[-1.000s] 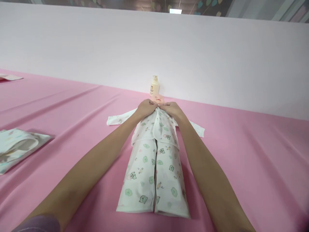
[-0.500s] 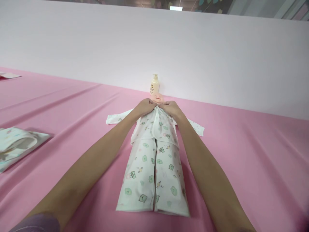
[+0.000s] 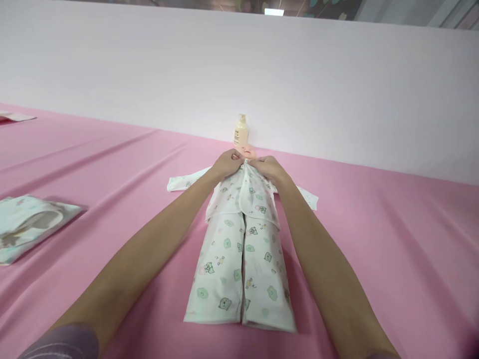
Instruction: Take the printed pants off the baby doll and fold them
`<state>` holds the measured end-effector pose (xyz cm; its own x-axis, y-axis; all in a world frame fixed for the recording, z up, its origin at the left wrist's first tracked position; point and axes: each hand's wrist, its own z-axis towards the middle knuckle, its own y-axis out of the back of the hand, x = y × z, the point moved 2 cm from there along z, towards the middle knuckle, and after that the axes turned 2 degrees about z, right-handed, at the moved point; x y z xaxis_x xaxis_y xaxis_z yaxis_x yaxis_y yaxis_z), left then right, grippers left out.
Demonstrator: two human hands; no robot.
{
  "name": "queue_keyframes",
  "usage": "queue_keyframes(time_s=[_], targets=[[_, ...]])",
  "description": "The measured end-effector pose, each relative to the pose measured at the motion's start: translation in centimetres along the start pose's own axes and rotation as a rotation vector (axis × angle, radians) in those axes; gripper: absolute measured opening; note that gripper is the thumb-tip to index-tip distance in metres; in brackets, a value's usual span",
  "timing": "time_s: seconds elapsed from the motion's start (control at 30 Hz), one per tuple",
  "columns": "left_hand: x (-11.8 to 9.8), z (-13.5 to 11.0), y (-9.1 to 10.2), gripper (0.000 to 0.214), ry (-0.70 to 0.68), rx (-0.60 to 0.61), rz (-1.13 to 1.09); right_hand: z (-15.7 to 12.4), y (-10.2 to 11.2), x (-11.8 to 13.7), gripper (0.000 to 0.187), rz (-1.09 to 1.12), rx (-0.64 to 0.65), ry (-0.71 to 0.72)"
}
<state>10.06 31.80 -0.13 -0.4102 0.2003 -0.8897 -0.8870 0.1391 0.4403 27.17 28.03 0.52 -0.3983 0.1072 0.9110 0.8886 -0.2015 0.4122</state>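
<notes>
A baby doll lies on its back in white printed clothes, its pink head (image 3: 247, 150) at the far end. It wears a front-opening top (image 3: 258, 199) and matching trousers (image 3: 220, 269), with both sleeves spread out sideways. At the neckline, my left hand (image 3: 229, 163) pinches the collar of the top from the left. My right hand (image 3: 266, 167) pinches the same collar from the right, fingertips close to the left ones. Any fastener between the fingers is too small to make out.
Behind the doll's head a pump bottle (image 3: 241, 130) stands against the white wall (image 3: 239, 70). Folded printed cloth (image 3: 33, 224) lies at the left on the pink sheet (image 3: 123, 164). Another flat item (image 3: 17, 117) sits at the far left edge.
Both hands stay at the doll's collar, with only slight finger movement. The whole view has shifted a little, so the doll appears slightly further right.
</notes>
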Motion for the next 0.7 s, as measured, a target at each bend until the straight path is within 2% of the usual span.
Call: queue_keyframes(time_s=[0.13, 0.47, 0.7], targets=[[0.0, 0.2, -0.3, 0.012, 0.06, 0.023, -0.082, -0.1, 0.1, 0.2, 0.02, -0.023, -0.007, -0.002], [-0.6, -0.2, -0.2, 0.013, 0.038, -0.012, -0.02, 0.2, -0.1, 0.4, 0.027, -0.085, -0.05, 0.008], [-1.3, -0.8, -0.3, 0.01, 0.065, 0.001, -0.057, 1.0, -0.5, -0.4, 0.024, -0.031, -0.043, 0.025]])
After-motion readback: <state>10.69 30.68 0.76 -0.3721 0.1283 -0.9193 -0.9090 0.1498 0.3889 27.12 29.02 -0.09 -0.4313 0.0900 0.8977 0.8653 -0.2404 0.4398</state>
